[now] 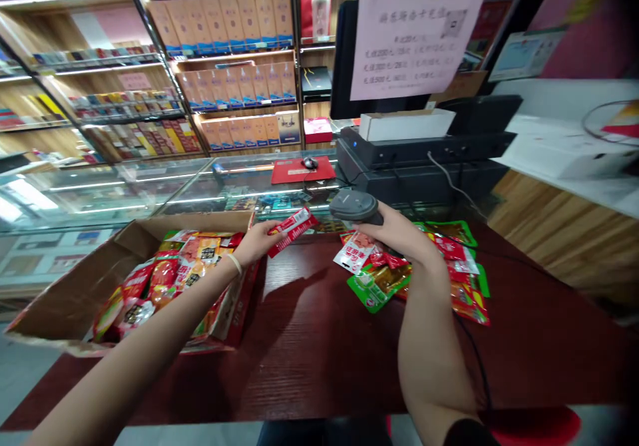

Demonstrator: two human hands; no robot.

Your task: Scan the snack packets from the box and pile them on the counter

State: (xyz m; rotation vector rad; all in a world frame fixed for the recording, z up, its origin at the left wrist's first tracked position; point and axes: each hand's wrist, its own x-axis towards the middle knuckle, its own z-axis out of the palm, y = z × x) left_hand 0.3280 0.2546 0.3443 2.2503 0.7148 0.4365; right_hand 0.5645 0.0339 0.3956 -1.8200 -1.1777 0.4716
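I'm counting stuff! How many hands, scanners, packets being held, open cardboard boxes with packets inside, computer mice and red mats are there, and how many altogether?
Hands: 2, left hand and right hand
Scanner: 1
Held red packet: 1
Open cardboard box: 1
Computer mouse: 1
Red mat: 1
Total: 7

A pale pink rectangular paper sheet (412, 43) on the black flat monitor (343, 60) is bearing printed Chinese lines: its heading is ending in "卡充值"; below, one line is showing "20元", and three more are opening with "充值200元", "充值300元" and "充值500元". A square black QR code (453, 24) is occupying the sheet's upper right. The flat red plastic packet (290, 233) in the left hand (262, 241) is carrying a white barcode label (302, 216), its print too small to read.
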